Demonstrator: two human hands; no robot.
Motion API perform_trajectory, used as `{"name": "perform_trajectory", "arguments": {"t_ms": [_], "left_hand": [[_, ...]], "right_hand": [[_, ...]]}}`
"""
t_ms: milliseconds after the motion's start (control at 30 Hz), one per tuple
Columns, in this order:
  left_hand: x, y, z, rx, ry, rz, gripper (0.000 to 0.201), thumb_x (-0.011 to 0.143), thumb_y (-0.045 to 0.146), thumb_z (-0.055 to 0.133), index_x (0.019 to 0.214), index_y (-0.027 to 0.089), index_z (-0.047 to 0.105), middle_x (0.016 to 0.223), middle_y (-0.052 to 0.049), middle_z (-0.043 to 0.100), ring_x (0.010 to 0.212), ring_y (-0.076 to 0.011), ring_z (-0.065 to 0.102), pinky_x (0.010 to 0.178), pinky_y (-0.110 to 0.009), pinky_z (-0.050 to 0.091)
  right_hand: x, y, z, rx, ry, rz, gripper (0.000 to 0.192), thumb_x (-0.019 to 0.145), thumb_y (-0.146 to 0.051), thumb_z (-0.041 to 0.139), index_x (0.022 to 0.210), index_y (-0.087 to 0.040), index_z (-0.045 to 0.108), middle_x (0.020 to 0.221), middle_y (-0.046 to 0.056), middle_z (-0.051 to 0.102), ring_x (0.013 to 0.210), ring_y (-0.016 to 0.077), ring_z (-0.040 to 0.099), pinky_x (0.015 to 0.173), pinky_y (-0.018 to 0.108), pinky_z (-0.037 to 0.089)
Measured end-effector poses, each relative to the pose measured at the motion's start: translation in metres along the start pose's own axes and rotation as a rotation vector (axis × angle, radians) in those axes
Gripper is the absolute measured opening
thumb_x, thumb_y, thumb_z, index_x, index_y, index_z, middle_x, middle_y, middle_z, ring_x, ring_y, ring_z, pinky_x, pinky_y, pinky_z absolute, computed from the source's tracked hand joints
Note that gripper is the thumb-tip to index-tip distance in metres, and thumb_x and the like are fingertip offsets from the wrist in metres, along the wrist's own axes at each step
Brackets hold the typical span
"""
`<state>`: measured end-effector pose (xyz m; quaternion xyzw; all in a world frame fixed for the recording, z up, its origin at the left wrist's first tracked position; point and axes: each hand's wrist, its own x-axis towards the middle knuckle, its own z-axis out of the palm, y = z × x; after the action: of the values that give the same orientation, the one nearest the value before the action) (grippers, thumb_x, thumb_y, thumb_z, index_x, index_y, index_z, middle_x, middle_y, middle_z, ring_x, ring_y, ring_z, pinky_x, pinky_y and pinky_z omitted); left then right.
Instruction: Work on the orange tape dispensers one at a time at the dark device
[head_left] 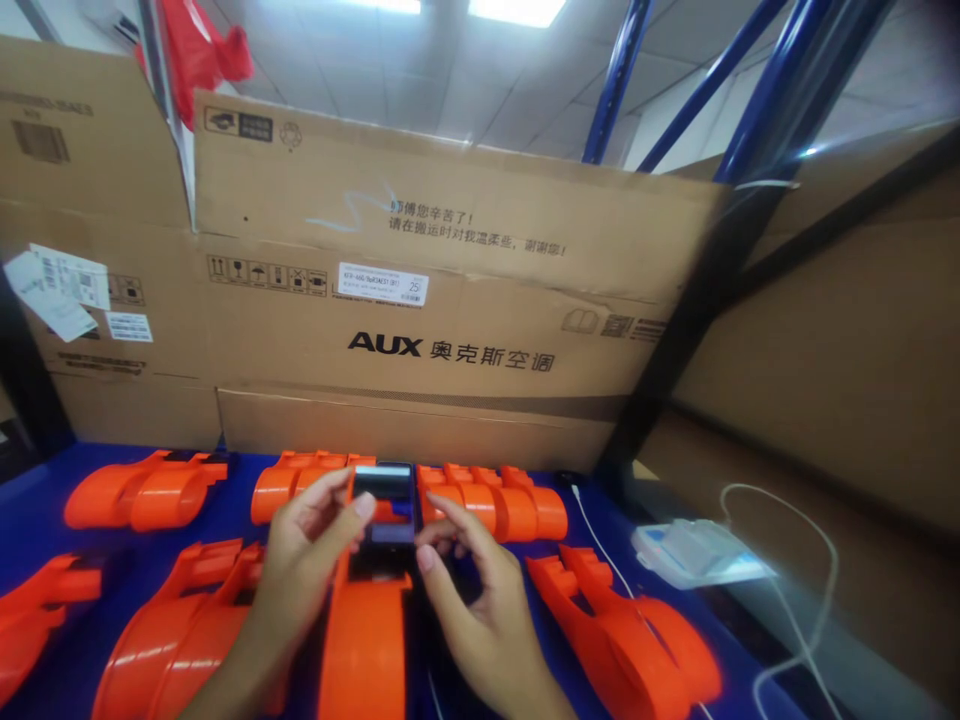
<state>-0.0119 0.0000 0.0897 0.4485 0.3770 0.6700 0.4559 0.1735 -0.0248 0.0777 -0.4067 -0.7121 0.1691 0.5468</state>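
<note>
An orange plastic housing point(366, 640) stands lengthwise in front of me on the blue table point(30, 510). A small black part with a shiny top point(385, 505) sits at its far end. My left hand point(304, 560) grips the housing's left side, thumb and forefinger pinching the black part. My right hand point(472, 600) touches the black part's right edge with its fingertips, fingers curled.
Several more orange housings lie around: far left point(142, 490), near left point(172, 630), behind point(495, 500), right point(622, 630). Large AUX cardboard boxes point(450, 300) wall off the back. A white pack point(697, 550) and a white cable point(810, 600) lie right.
</note>
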Motion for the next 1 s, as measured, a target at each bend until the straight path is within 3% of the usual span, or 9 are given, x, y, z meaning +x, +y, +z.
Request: {"name": "perform_trajectory", "arguments": {"t_ms": [100,233,433,633,1000], "left_hand": [[-0.008,-0.007,0.009,0.079,-0.165,-0.051,0.037,0.078,0.039,0.078,0.106,0.018,0.068,0.07,0.0,0.067,0.053,-0.0131,0.059,0.052,-0.025,0.05],[-0.016,-0.016,0.016,0.055,-0.272,-0.155,0.039,0.083,0.044,0.072,0.113,0.02,0.064,0.065,0.001,0.065,0.05,-0.0143,0.058,0.051,-0.026,0.048],[-0.025,-0.026,0.021,0.009,-0.286,-0.281,0.034,0.086,0.049,0.068,0.104,0.021,0.062,0.049,0.006,0.054,0.042,-0.0108,0.046,0.043,-0.02,0.036],[-0.028,-0.026,0.022,0.052,-0.301,-0.289,0.031,0.087,0.05,0.067,0.094,0.021,0.061,0.042,0.009,0.044,0.036,-0.0066,0.034,0.039,-0.019,0.027],[-0.026,-0.028,0.025,-0.073,-0.294,-0.308,0.027,0.087,0.046,0.069,0.087,0.022,0.056,0.04,0.013,0.038,0.033,-0.0039,0.028,0.036,-0.015,0.025]], "right_hand": [[0.001,0.001,-0.003,-0.065,0.063,-0.054,0.044,0.088,-0.022,0.067,0.132,-0.022,0.061,0.102,0.007,0.074,0.087,0.0224,0.069,0.08,0.035,0.056],[-0.001,0.004,-0.003,-0.15,0.13,-0.098,0.041,0.088,-0.021,0.065,0.129,-0.021,0.064,0.09,0.006,0.072,0.077,0.0218,0.068,0.072,0.034,0.059],[-0.004,0.009,-0.002,-0.224,0.081,-0.232,0.04,0.088,-0.018,0.064,0.128,-0.02,0.064,0.086,0.007,0.071,0.074,0.0216,0.067,0.067,0.034,0.059],[-0.004,0.012,-0.005,-0.3,0.004,-0.29,0.033,0.089,-0.016,0.058,0.122,-0.015,0.065,0.078,0.007,0.069,0.068,0.0215,0.064,0.063,0.034,0.057],[-0.001,0.01,-0.008,-0.27,-0.095,-0.277,0.034,0.093,-0.016,0.052,0.126,-0.017,0.059,0.093,0.01,0.07,0.08,0.0236,0.066,0.076,0.038,0.057]]}}
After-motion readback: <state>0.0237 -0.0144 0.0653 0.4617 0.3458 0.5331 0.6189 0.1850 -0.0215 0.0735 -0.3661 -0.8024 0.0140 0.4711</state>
